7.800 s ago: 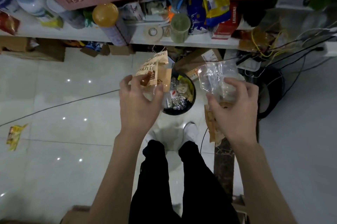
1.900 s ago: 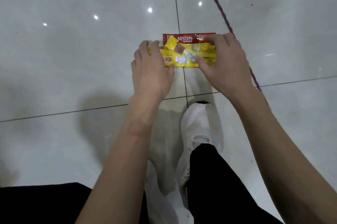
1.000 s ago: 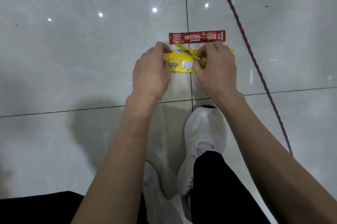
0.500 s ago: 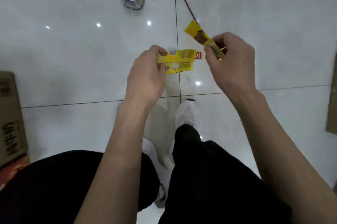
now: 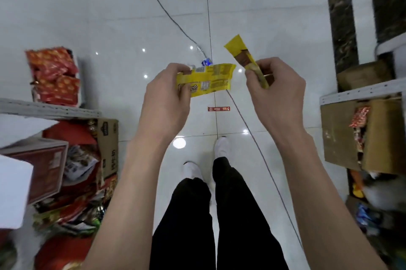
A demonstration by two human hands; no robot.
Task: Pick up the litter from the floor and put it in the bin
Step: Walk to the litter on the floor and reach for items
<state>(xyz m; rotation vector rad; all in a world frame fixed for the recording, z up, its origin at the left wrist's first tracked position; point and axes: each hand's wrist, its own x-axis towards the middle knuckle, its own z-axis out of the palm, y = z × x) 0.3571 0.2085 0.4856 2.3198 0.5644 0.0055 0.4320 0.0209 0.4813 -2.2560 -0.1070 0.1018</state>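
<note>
Mid-frame, a yellow wrapper with white label patches and a yellow-and-brown stick packet. Below them a red sachet on glossy white floor tiles. Black trousers, white shoes. Red-orange snack bags at left.

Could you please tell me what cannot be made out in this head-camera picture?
Head view:
- Bin: outside the frame.
- Red sachet: print too small.
- Blue-white item: mostly hidden behind the yellow wrapper in the left hand.
- Stick wrapper: lower end hidden in the grip of the right hand.

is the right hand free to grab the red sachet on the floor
Probably not: the right hand pinches a yellow-brown wrapper, and the red sachet lies on the floor well below it.
</note>
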